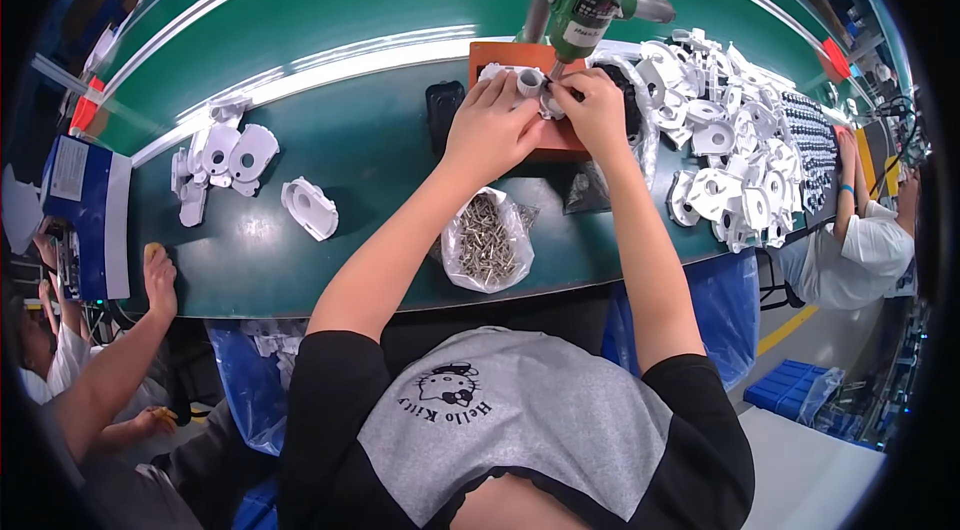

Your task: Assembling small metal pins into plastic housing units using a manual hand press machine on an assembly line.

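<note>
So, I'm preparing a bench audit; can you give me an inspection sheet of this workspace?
Surface: dark green workbench.
Job's things: white part on orange plate, beneath green machine.
Clutter: bag of small metal pieces; loose white parts left, larger pile right.
Hands: left hand rests on white part; right hand at its edge, grip unclear.
Cables: dark cables, far right.
Surroundings: co-worker at right, another's hand at left; blue liner below bench.

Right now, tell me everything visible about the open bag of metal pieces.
The bag looks like thin, translucent whitish plastic, its mouth open upward and its rim crumpled. Slim, silvery metal pieces are heaped inside, lying every which way. It sits on the green tabletop, near the front edge, beside the left forearm; whether that forearm touches it is unclear.
</note>
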Available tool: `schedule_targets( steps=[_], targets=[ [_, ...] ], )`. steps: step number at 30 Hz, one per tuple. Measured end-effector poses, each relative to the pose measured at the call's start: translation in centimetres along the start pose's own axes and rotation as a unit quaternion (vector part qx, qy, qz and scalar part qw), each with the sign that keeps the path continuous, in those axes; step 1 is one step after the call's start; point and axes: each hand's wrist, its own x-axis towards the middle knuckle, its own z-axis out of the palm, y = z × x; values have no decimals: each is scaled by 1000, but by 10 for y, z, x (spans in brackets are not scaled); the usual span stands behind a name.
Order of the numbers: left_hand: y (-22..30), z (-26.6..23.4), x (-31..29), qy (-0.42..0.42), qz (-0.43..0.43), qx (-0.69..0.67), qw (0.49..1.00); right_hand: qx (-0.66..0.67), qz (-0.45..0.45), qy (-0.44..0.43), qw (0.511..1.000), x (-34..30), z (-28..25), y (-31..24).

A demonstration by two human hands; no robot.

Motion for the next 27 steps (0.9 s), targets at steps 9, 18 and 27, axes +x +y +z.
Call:
schedule_targets(
  steps=[9, 18, 27],
  targets=[
    [-1, 2, 0, 19, 8, 6, 1000, -73, -85, -47, 993, -7, 0, 6],
    [-3, 7, -3, 33, 6, 12, 999, -96, -103, 0, 990, -38, -5, -17],
    [-4, 7, -5, 31, -2, 23, 999, 88, -143, -203, 965, -105, -22, -92]
  ],
)
